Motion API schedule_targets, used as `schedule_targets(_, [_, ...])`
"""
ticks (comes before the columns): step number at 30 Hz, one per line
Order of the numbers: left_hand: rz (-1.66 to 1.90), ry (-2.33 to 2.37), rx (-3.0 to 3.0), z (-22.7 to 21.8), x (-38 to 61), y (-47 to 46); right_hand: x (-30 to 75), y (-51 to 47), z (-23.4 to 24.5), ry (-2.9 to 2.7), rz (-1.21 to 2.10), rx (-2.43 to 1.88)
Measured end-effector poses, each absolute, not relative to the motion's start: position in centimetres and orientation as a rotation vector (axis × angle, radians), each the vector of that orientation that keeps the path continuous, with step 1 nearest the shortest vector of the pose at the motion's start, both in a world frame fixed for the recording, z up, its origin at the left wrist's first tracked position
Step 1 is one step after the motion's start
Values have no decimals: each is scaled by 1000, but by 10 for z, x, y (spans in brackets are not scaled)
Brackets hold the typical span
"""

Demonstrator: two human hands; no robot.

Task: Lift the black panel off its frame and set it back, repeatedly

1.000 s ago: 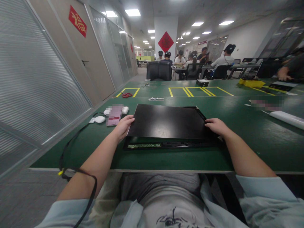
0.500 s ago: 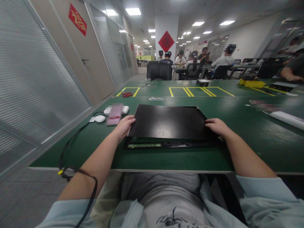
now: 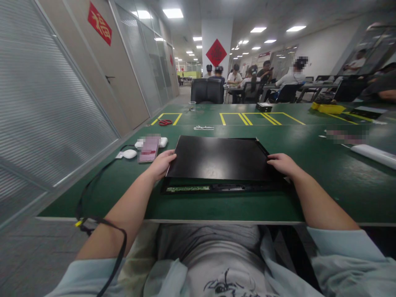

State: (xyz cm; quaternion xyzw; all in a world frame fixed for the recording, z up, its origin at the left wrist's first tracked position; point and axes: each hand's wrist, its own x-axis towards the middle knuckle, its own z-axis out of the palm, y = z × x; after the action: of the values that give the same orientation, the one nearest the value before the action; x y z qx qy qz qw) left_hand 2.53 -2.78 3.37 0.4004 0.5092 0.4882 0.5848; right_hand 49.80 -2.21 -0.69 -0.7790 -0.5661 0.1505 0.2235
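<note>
While the left hand (image 3: 162, 163) is gripping the left edge of a black panel (image 3: 216, 159), the right hand (image 3: 281, 162) is pinching it at the right edge. Left grip: clenched on the panel, thumb lying on top. Right grip: also closed on the panel; can't tell whether those fingers are touching the frame rail too.

Panel is sitting over a black frame (image 3: 227, 188), centred in front of the person, near edge hanging just above the frame's front bar, a dark gap showing between. Far edge contact: can't tell. Frame is lying on the green surface (image 3: 328, 185), its right rail showing past the panel, a green circuit strip (image 3: 188, 189) showing at front left.

Left of the panel, a phone (image 3: 149, 149) is lying near the left hand, a white rounded item (image 3: 130, 154) beside it. Black cord (image 3: 102, 169) is running down from there and crossing the left forearm.

Further back: red-handled scissors (image 3: 165, 122) are lying inside a yellow tape outline, a clear cup (image 3: 192, 106) is standing behind them to the right. Far right, a yellow tray (image 3: 331, 109) is sitting on the surface; a white roll (image 3: 374, 156) is lying nearer.
</note>
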Motion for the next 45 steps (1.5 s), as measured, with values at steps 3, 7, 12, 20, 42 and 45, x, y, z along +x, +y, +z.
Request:
schedule_targets(3, [1136, 1138, 906, 32, 22, -25, 498, -23, -7, -1561, 432, -2153])
schedule_targets(7, [1132, 1085, 875, 27, 16, -20, 498, -24, -4, -1571, 420, -2158])
schedule_targets(12, [1121, 1086, 863, 25, 12, -18, 496, -25, -1, -1564, 431, -2171])
schedule_targets(20, [1160, 1160, 933, 31, 22, -27, 493, -27, 0, -1535, 424, -2166])
schedule_targets(42, [1017, 1560, 1652, 4, 0, -10, 487, -32, 8, -1418, 493, -2153])
schedule_targets(45, [1014, 1550, 1666, 2, -1, -8, 488, -32, 8, -1416, 502, -2146])
